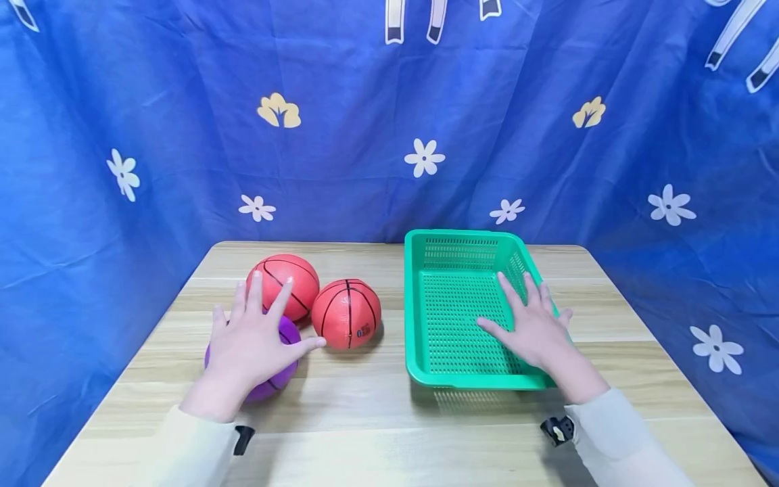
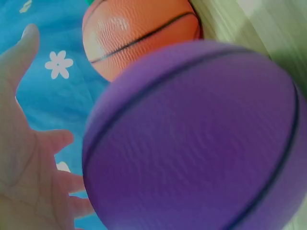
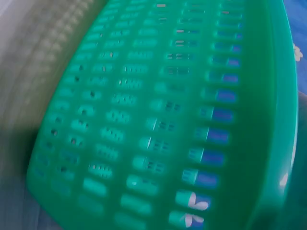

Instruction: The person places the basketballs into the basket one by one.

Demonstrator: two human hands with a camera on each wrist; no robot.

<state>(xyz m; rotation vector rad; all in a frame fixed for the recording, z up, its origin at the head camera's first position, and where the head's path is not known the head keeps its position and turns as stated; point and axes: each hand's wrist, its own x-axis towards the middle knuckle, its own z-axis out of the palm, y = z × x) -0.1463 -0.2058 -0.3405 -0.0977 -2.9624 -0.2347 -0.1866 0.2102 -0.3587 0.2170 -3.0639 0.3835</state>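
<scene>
My left hand (image 1: 249, 348), fingers spread, hovers over a purple toy basketball (image 1: 276, 382) and hides much of it in the head view. In the left wrist view that purple ball fills the frame beside the palm; whether the fingers touch it I cannot tell. Two orange-red basketballs stand close by, one behind (image 1: 298, 274) and one to the right (image 1: 347, 314). On the right is a green plastic basket (image 1: 413, 311) with slotted walls and nothing inside. Over its right side my right hand (image 1: 535, 331) stretches out with fingers apart; contact with the rim is unclear.
The basket and balls stand on a light wooden table (image 1: 365, 433). Behind and beside it hangs a blue cloth (image 1: 341, 162) with white flowers. A black strap piece (image 1: 556, 429) shows at the right wrist, and another (image 1: 243, 438) at the left.
</scene>
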